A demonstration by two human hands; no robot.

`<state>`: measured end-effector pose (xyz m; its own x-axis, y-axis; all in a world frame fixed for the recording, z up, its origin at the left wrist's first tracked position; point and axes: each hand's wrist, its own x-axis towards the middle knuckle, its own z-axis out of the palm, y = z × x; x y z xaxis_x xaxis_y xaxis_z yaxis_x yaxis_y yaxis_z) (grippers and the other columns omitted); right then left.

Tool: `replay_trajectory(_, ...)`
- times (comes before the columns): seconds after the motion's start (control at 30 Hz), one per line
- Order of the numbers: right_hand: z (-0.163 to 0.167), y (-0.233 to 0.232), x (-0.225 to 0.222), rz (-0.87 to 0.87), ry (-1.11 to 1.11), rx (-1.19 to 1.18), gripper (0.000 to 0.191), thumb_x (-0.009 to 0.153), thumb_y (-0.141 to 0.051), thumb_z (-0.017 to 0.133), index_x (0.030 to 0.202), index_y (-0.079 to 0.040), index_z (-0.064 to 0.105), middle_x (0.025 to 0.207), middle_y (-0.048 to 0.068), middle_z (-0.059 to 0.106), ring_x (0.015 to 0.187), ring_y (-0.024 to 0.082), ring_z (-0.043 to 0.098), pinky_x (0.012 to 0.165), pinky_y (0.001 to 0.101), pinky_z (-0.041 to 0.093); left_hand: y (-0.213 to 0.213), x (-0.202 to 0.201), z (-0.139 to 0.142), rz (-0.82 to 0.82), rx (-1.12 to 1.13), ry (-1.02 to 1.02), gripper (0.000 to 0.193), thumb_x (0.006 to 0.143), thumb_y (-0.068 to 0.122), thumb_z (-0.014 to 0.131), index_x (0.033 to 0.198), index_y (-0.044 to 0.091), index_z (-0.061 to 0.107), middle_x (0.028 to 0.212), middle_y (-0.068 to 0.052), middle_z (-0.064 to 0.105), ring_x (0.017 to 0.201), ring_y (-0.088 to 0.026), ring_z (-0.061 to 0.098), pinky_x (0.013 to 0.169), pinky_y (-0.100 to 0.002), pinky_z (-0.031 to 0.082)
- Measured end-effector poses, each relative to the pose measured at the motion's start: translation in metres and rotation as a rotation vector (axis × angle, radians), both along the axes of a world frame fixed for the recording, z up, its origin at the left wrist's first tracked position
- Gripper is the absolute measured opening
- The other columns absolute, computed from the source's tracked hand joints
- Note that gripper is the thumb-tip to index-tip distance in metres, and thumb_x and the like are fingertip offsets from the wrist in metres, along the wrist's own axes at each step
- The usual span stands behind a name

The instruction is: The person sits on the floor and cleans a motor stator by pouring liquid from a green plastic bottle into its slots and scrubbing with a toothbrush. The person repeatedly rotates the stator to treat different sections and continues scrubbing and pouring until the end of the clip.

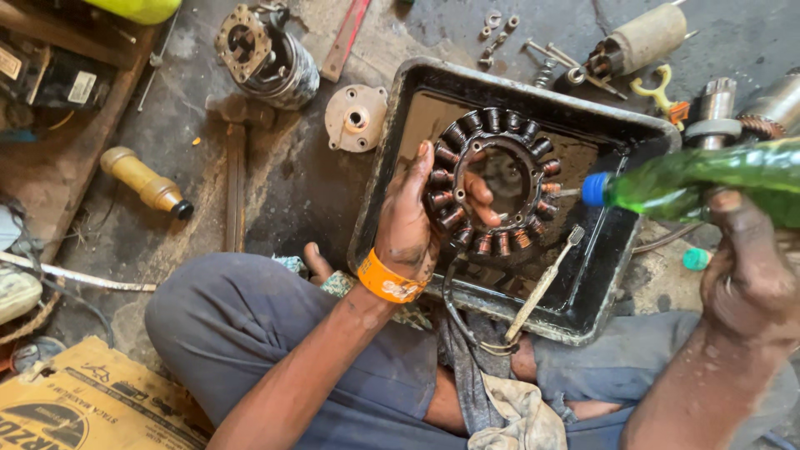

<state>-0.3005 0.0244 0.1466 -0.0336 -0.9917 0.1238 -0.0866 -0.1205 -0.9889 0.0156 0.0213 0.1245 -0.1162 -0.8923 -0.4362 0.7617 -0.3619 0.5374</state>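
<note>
Grimy concrete workshop floor (275, 183), strewn with motor parts, bolts (497, 33) and a hammer (236, 150); black metal tray (417, 92) set just ahead of crossed legs.

Left hand (408, 217) closed on the copper-wound stator ring (492, 179), thumb through the centre hole, fingers (479, 193) curled round the inner rim, holding it tilted above the tray. Orange wristband (387, 279) on that wrist. Right hand (746, 275) wrapped round a green plastic bottle (708, 179), laid nearly level, blue nozzle (595, 189) just beside the ring's right-hand coils. Worn toothbrush (542, 283) resting in the tray, handle over the near wall. Black lead (454, 304) trailing from the ring over the tray edge.

Probably a rinse of the windings. Best done with the ring kept over the tray so runoff lands inside. Better a gentle squeeze, aimed between coils rather than across them. Worth turning the ring by small steps, one pole at a time. Grip likely slippery, so thumb hooked firmly. Lead best kept clear of the stream and unstrained. Brush close for stubborn grime, used lightly on the copper.
</note>
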Motion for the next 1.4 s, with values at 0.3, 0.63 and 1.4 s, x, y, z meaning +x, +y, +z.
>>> replay_trajectory(0.3, 0.009, -0.004, 0.021, -0.147, -0.077, -0.058, 0.033, 0.108, 0.011, 0.072, 0.136, 0.012, 0.053, 0.122, 0.02, 0.066, 0.108, 0.027, 0.07, 0.102, 0.0354, 0.064, 0.001, 0.002, 0.0, -0.004, 0.041, 0.049, 0.047, 0.109, 0.047, 0.043, 0.11, 0.002, 0.058, 0.075, -0.014, 0.063, 0.061, -0.028, 0.065, 0.061, -0.039, 0.058)
replay_trajectory(0.63, 0.013, -0.01, 0.032, -0.24, -0.393, -0.098, 0.027, 0.109, 0.018, 0.063, 0.134, 0.013, 0.054, 0.121, 0.021, 0.063, 0.108, 0.028, 0.067, 0.108, 0.0407, 0.06, 0.003, 0.005, -0.005, -0.102, 0.056, 0.14, 0.058, 0.11, 0.053, 0.041, 0.095, -0.001, 0.06, 0.074, -0.013, 0.06, 0.06, -0.029, 0.066, 0.079, -0.048, 0.064)
replay_trajectory(1.4, -0.002, -0.005, 0.034, -0.266, -0.502, -0.172, 0.034, 0.106, 0.016, 0.063, 0.138, 0.008, 0.053, 0.123, 0.017, 0.061, 0.109, 0.024, 0.065, 0.107, 0.0362, 0.059, 0.007, 0.002, 0.008, -0.194, 0.017, -0.037, 0.053, 0.112, 0.045, 0.039, 0.096, -0.002, 0.059, 0.07, -0.014, 0.06, 0.053, -0.026, 0.063, 0.066, -0.041, 0.062)
